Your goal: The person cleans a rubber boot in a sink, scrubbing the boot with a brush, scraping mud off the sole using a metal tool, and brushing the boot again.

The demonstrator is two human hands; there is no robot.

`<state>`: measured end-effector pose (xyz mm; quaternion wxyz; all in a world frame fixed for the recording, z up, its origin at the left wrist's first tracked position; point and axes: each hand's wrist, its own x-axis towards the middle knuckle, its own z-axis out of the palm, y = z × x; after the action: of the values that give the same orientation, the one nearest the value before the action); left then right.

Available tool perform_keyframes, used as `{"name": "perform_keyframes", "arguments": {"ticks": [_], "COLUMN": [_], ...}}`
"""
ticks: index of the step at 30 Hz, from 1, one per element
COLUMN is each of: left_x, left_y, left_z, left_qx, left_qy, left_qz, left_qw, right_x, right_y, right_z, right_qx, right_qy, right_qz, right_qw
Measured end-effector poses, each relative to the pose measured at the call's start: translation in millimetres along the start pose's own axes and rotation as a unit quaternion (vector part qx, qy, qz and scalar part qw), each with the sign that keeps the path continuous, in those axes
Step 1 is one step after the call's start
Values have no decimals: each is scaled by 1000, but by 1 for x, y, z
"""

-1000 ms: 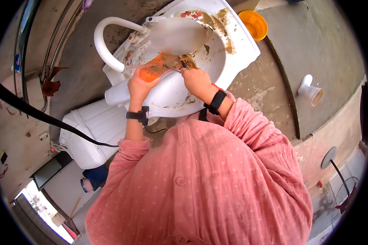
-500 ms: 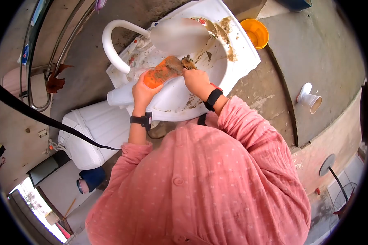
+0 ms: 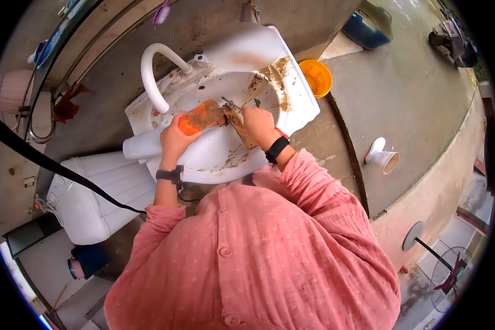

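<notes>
Worn on the head, looking forward and down over the shirt (image 3: 258, 258), close below, to left hand (image 3: 177, 137) and right hand (image 3: 259, 125) at the sink (image 3: 301, 111); wide enough, with curved edges, to catch the fan (image 3: 450, 279) at lower right.

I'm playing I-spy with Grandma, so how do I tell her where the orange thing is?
Find the white sink with the curved pipe. Over its bowl, the left hand holds the orange thing. It's redder than the yellowish bucket nearby, and smeared with brown muck.
</notes>
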<state>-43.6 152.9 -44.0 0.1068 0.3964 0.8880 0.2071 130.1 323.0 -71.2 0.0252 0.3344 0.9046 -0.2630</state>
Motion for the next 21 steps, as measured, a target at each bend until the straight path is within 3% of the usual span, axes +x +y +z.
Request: {"name": "perform_keyframes", "arguments": {"ticks": [7,10,13,21], "left_x": [-1,-1,0,-8], "left_y": [14,8,8,3], "left_z": [-7,-2,-3,5], "left_qx": [-30,-8,-13,-37], "left_qy": [5,29,24,33], "left_qz": [9,31,14,33], "left_qw": [999,999,1000,998], "right_x": [6,34,66,91], "right_y": [63,85,100,110], "right_z": [-34,-40,-37,-23], "right_qx": [18,-126,-158,-183], "right_qy": [110,150,212,181], "right_qz": [40,-12,-46,-35], "right_qw": [993,981,963,966]}}
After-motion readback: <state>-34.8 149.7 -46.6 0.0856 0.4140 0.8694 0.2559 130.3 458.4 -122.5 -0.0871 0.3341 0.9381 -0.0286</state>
